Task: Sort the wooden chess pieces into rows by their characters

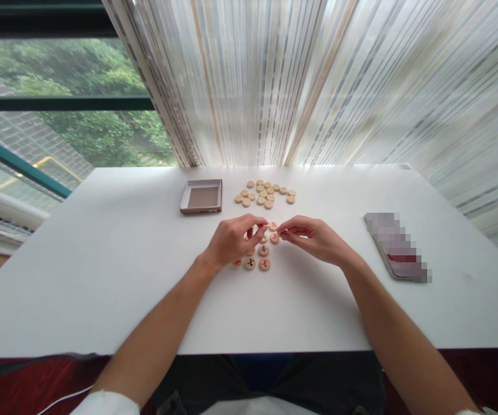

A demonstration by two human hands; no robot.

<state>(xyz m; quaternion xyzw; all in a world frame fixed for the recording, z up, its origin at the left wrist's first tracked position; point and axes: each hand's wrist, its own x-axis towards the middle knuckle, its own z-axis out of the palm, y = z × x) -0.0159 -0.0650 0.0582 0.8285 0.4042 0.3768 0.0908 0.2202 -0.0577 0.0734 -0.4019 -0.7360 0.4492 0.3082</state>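
Note:
Round wooden Chinese chess pieces with red or black characters lie face up in short rows near the middle of the table. My left hand arches over the left part of these rows and hides some of them. Its thumb and forefinger tips are slightly apart, beside a red-marked piece at the far end. From the other side, my right hand reaches in with thumb and fingertips pinched together, close to another red-marked piece. What sits in that pinch is too small to make out.
Beyond my hands, several more wooden discs lie scattered with no characters showing. A shallow open box stands to their left. A phone-like object, partly blurred, lies at the right on the white table. Striped curtains hang behind.

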